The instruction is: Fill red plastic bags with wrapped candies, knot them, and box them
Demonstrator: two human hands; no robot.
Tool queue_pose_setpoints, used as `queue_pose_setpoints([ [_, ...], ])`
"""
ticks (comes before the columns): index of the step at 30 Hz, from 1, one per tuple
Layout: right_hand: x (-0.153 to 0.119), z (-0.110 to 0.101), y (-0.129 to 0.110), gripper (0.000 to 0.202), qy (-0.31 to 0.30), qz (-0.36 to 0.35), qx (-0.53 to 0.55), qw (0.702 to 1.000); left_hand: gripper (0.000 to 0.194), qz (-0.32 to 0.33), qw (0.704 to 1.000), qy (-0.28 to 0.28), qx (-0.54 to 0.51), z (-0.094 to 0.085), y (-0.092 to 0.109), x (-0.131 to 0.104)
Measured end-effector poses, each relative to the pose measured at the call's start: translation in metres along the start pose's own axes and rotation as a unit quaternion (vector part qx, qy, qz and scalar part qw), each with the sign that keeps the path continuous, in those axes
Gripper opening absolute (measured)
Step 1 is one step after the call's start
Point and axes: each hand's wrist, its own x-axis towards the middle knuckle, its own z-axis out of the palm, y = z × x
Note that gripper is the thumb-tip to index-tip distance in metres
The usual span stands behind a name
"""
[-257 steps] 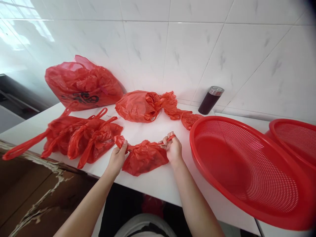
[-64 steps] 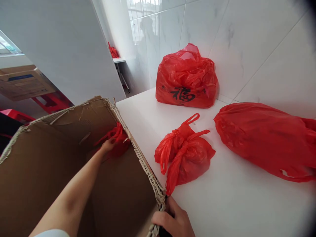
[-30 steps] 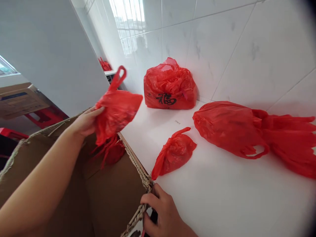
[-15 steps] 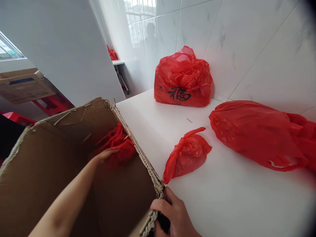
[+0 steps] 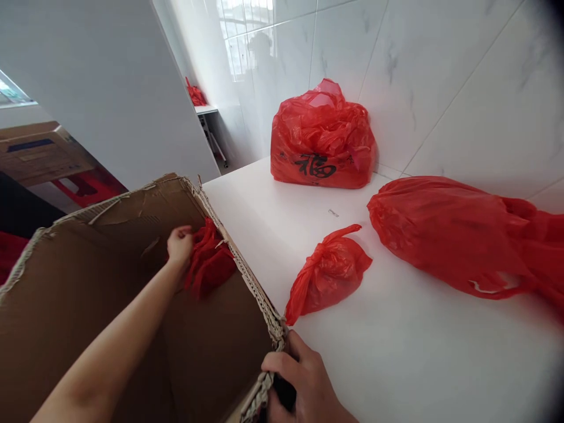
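Note:
My left hand (image 5: 180,244) is deep inside an open cardboard box (image 5: 211,346), its fingers curled closed at the upper left edge of a crumpled red plastic bag (image 5: 214,258). The fingertips are partly hidden, but they seem to pinch the bag. That bag lies against the box's right inner wall. With fingers wrapped round the frayed near right edge of the box, my right hand (image 5: 304,376) holds on to it. Something black shows between its thumb and fingers. A small knotted red bag (image 5: 337,273) rests on the white table just outside the box.
A bulky red bag with black lettering (image 5: 324,144) stands against the tiled wall. Along the right lies a long, full red bag (image 5: 445,238) on the white table (image 5: 409,352). Beyond the box are a grey panel (image 5: 106,76), another carton (image 5: 35,153) and a red stool (image 5: 90,185).
My left hand has moved up and left inside the box, from on top of the red bag to its upper left edge, and its fingers have curled. My right hand keeps its grip.

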Motion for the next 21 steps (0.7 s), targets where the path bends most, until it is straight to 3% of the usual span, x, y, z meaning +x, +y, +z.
queue_pose_setpoints([
  [2,0.000,0.000,-0.001,0.036,0.001,0.001,-0.004,1.000,0.038,0.082,0.994,0.063,-0.028,-0.011,0.048,-0.002],
  [5,-0.001,-0.001,-0.002,0.034,0.001,0.003,0.001,1.000,0.025,0.208,0.977,0.024,-0.052,-0.008,0.119,-0.036],
  [6,-0.002,-0.002,-0.003,0.033,0.001,0.004,0.004,1.000,0.022,0.256,0.965,-0.019,-0.047,-0.001,0.138,-0.054],
  [7,-0.003,-0.002,-0.004,0.033,0.002,0.004,0.005,1.000,0.025,0.321,0.941,-0.106,-0.009,0.009,0.154,-0.074],
  [8,-0.003,-0.003,-0.004,0.033,0.003,0.003,0.003,1.000,0.030,0.351,0.915,-0.194,0.034,0.021,0.167,-0.093],
  [9,-0.004,-0.003,-0.005,0.033,0.005,0.003,0.001,1.000,0.034,0.337,0.894,-0.287,0.075,0.035,0.176,-0.110],
  [12,-0.005,-0.005,-0.005,0.032,0.004,0.006,-0.010,1.000,0.037,0.307,0.867,-0.382,0.087,0.070,0.190,-0.141],
  [15,-0.007,-0.005,-0.003,0.032,0.000,0.016,-0.016,1.000,0.038,0.293,0.853,-0.431,0.021,0.077,0.193,-0.141],
  [18,-0.008,-0.004,-0.002,0.032,-0.005,0.021,-0.017,1.000,0.034,0.267,0.851,-0.444,-0.083,0.051,0.196,-0.129],
  [21,-0.009,-0.004,-0.003,0.031,-0.012,0.033,-0.014,0.999,0.024,0.226,0.866,-0.405,-0.190,0.009,0.197,-0.116],
])
